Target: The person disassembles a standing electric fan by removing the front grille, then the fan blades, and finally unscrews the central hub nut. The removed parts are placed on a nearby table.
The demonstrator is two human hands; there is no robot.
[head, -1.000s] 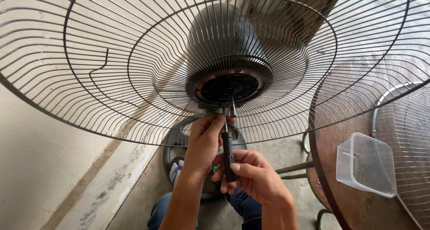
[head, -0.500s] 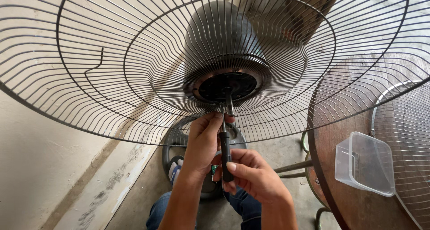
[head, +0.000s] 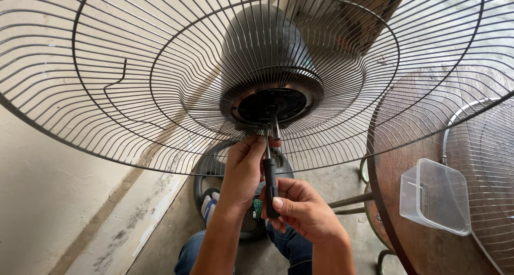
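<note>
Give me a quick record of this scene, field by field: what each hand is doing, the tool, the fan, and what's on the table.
left hand: fingertips at the screwdriver shaft, just below the motor hub
right hand: gripping the black screwdriver handle
screwdriver: upright, tip up at the hub's lower edge
fan guard: wire rear grille, mounted around the grey motor
table: round, wooden, at right
on table: clear plastic container, second wire grille

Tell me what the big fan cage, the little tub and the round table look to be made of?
The fan guard looks like thin steel wire with a shiny plated finish; it glints grey. The small container seems clear plastic, since the table shows through it. The round table looks like worn brown wood with visible grain, though the wire blurs it.
</note>
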